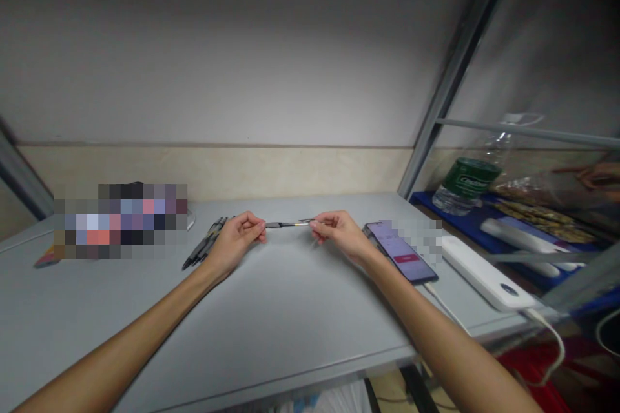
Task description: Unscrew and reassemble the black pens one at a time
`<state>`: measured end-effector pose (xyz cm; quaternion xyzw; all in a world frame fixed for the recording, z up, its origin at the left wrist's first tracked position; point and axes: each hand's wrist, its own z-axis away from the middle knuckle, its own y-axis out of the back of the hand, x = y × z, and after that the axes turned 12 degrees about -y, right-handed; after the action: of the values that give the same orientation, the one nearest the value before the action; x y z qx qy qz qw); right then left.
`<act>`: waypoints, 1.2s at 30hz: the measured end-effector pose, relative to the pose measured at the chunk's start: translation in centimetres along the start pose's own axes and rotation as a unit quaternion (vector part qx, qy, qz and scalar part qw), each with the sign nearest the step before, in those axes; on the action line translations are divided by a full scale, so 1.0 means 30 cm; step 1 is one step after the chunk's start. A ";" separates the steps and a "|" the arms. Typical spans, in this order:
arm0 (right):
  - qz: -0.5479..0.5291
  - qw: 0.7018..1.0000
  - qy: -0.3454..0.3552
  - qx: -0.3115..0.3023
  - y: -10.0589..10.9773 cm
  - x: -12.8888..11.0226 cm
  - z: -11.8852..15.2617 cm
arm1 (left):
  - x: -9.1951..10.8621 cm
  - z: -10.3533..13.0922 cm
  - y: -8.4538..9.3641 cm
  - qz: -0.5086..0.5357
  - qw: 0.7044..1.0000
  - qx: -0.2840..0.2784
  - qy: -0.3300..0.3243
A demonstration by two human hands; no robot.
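Observation:
My left hand [242,237] is closed, its thumb and fingers pinching a slim pen [275,225] with a dark grey grip. From the grip, a thin stem with a yellowish stretch reaches across to my right hand [341,232]. The fingers there are pinched together around the pen's far end, with a small dark piece showing at their tips. Exactly which pen parts lie within the right fingers is hidden. Several dark pens [203,245] lie side by side on the desk, just left of my left hand.
A phone [404,255] with a lit screen and a white power bank [484,273] with cables lie at right on the grey desk [271,329]. Blurred-out items [121,219] stand at left. Beyond the metal frame, a large water bottle [472,177] stands on a blue shelf.

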<state>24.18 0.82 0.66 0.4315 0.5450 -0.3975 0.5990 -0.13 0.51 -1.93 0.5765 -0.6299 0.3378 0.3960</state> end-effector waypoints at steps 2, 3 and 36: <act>0.034 0.999 -0.014 -0.009 -0.001 0.007 -0.002 | 0.007 0.000 0.001 -0.025 0.999 -0.004 -0.019; 0.051 0.998 -0.026 -0.010 -0.002 0.012 -0.004 | 0.011 0.000 0.001 -0.034 0.999 -0.007 -0.026; 0.117 0.993 -0.029 0.013 0.020 0.004 -0.004 | 0.010 0.004 -0.012 -0.028 0.999 -0.011 -0.021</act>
<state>24.72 1.13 0.60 0.4881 0.4679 -0.3440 0.6516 0.20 0.25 -1.73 0.5969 -0.6252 0.3071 0.3981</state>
